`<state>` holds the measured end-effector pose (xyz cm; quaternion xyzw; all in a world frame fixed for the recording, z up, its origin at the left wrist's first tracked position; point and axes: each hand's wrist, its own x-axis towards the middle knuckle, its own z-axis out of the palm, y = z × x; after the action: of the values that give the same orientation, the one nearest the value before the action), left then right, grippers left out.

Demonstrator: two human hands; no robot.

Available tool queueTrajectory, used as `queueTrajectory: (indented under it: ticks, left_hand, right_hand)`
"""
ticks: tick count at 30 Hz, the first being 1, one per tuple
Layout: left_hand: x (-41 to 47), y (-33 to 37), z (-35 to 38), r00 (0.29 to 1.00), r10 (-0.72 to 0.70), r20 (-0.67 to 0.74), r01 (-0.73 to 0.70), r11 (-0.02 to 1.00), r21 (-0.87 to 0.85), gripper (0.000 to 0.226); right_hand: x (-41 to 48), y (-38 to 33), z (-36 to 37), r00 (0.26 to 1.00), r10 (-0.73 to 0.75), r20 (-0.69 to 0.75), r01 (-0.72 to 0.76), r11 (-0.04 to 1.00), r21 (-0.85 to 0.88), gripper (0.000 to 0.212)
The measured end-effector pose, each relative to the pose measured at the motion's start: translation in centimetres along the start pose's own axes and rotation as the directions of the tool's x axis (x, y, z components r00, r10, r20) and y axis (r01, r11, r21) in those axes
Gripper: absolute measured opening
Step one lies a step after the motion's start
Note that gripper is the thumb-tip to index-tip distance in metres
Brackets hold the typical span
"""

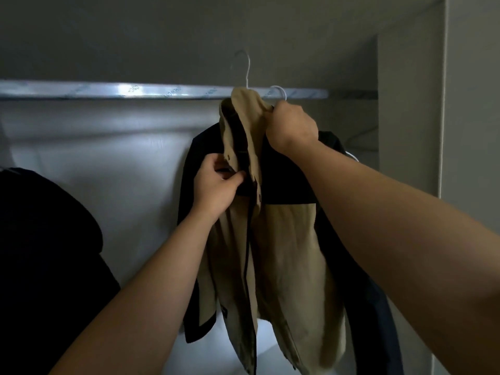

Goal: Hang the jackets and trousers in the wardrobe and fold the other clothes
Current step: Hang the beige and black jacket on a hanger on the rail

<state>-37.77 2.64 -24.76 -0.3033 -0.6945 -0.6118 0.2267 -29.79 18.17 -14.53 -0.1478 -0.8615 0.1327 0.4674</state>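
Near the centre of the frame, a tan and black fabric jacket (284,239) hangs inside the wardrobe on a thin white hanger (246,74). The hanger's hook rises above the level of the silver metal rail (135,91), which crosses the upper part of the frame. The right hand (292,125), upper centre right, is clenched around the top of the tan collar just below the rail, fingers curled tight and knuckles facing the camera. The left hand (216,185), lower and slightly left of centre, pinches the jacket's front edge just under the collar. Its thumb presses against the curled fingers on the dark strip there. Both bare forearms reach up from the bottom of the frame.

A second white hanger hook (280,91) sits on the rail just right of the collar. Behind the jacket at lower right hangs a dark blue garment (384,320). A black garment (46,253) fills the lower left. The pale back wall (121,163) lies behind everything.
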Motion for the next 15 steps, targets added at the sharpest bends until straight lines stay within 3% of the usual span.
queueTrajectory:
  ticks: [3,9,13,15]
  left_hand:
    - [0.1,-1.0,-0.3,0.999,0.040,0.020,-0.041,0.997,0.062,0.046]
    - [-0.8,-3.7,-0.4,0.989,0.107,0.097,-0.121,0.981,0.150,0.037]
    - [-1.1,-4.3,-0.4,0.977,0.176,0.116,-0.193,0.969,0.157,0.044]
    - [-1.6,-4.3,-0.3,0.975,0.199,0.100,-0.211,0.969,0.131,0.049]
  right_hand:
    - [0.3,0.1,1.5,0.999,-0.047,0.000,0.047,0.998,-0.039,0.021]
    - [-0.2,2.2,5.9,0.994,-0.102,0.029,0.105,0.986,-0.130,0.013]
    - [-1.3,3.1,6.7,0.972,-0.233,-0.023,0.227,0.962,-0.154,0.025]
    - [-2.6,3.7,7.0,0.940,-0.306,-0.148,0.269,0.935,-0.230,0.035]
